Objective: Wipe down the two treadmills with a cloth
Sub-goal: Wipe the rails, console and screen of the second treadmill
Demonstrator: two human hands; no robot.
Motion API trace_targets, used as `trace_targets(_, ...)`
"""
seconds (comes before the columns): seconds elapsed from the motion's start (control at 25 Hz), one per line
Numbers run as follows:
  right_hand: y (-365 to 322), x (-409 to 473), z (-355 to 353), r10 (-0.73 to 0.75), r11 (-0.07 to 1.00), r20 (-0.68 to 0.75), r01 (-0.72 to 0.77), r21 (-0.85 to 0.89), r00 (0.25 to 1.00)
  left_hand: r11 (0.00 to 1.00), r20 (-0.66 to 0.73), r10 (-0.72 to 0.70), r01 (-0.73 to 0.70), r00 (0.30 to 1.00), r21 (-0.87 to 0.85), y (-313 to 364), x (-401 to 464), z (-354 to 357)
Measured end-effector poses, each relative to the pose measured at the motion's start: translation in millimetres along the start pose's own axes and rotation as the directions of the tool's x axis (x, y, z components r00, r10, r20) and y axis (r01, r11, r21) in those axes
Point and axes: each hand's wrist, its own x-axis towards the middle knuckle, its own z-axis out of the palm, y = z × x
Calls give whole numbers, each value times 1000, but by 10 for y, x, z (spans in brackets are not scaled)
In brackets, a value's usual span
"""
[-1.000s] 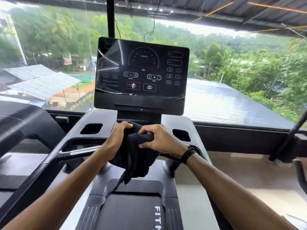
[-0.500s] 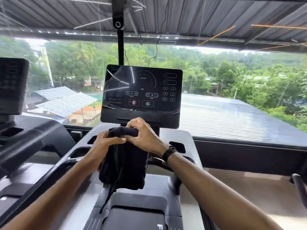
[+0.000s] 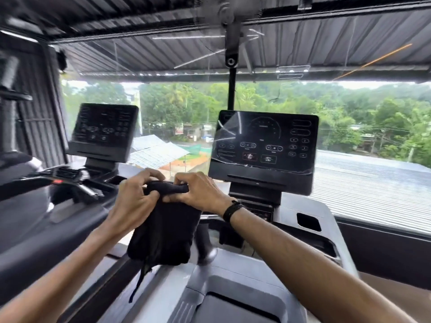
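Both hands, left hand (image 3: 135, 201) and right hand (image 3: 198, 194), grip the black cloth (image 3: 163, 229) before 2 treadmill consoles.

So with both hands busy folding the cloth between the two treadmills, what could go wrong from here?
1. A loose strap or strip hangs from the bottom of the black cloth; it might drag or snag on the treadmill frame during wiping.
2. The right console has printed touch controls; a firm wipe could trigger a button if it is powered.
3. Its screen film looks creased near the top left corner; the cloth may catch and lift it.
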Motion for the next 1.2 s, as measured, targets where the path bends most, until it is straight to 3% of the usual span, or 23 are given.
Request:
trace_targets(0.12, -416, 151, 489, -106, 970, 170, 64, 235, 980, 994, -1, -18, 18, 1000, 107, -197, -255, -716)
trace_targets(0.2, -753, 196, 946, -153, 954, 330, 53, 294, 931, 980, -34, -59, 65, 998, 188, -432, -542, -1246)
trace_targets(0.28, -1042, 231, 1450, -186, 962, 406, 82, 261, 895, 961, -96, -152, 170, 984, 218, -719, -876, -1759)
trace_targets(0.6, -2364, 221, 2816, -351, 935, 456, 334, 119, 818, 792, -193, -488, 525, 851, 310, -1558, -2150, -3185)
trace_targets(0.88, -2745, 403, 3078, -365, 925, 468, 370, 84, 805, 630, -247, -635, 675, 732, 384, -1771, -2429, -3553)
trace_targets(1.2, -2510, 362, 2948, -303, 946, 468, 322, 42, 830, 640, -150, -653, 647, 742, 415, -1881, -2230, -3375)
